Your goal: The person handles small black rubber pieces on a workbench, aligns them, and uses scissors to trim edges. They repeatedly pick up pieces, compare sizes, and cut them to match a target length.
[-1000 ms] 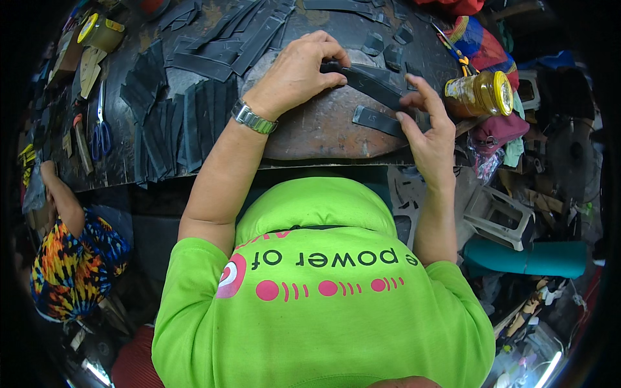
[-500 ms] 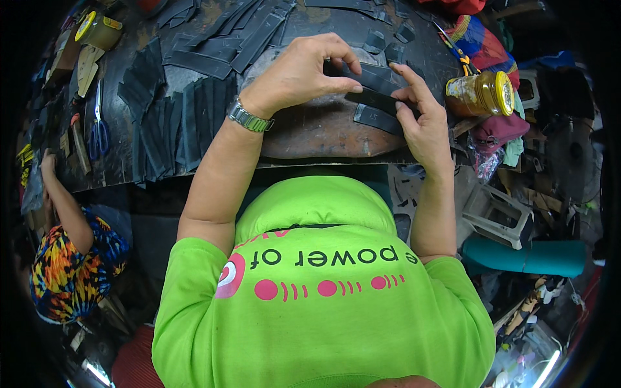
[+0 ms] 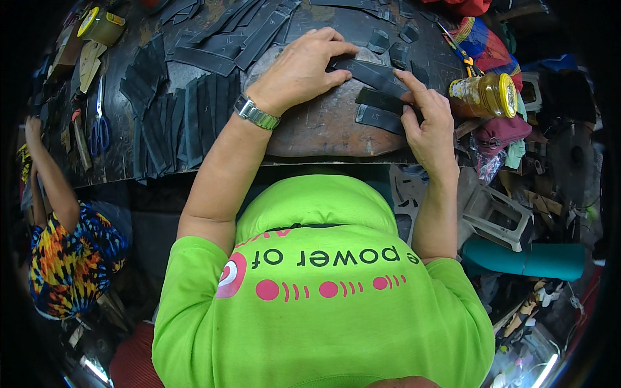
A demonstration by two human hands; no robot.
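My left hand point(image 3: 301, 72) is open, with thumb and index finger apart at the left end of a long dark strip point(image 3: 372, 74) lying on the worn board. My right hand point(image 3: 430, 123) has its fingers curled at the right end of a shorter black strip point(image 3: 378, 99), which it appears to grip; the fingertips partly hide that end. Just nearer to me lies another dark strip point(image 3: 378, 119) with a pale handwritten mark. The brown board point(image 3: 317, 132) beneath is scuffed and has a rounded front edge.
Dark strips stand in a row point(image 3: 187, 123) at left, with more in a loose pile point(image 3: 213, 55) behind. Blue-handled scissors point(image 3: 100, 126) and a wooden-handled tool point(image 3: 82, 139) lie farther left. A yellow-lidded jar point(image 3: 485, 95) sits right of my hand. Another person's arm point(image 3: 55, 171) reaches in at far left.
My left hand has drawn back slightly from the black strip, its fingers spreading flatter. The black strip has settled lower beside the marked one. My right hand stays at its right end.
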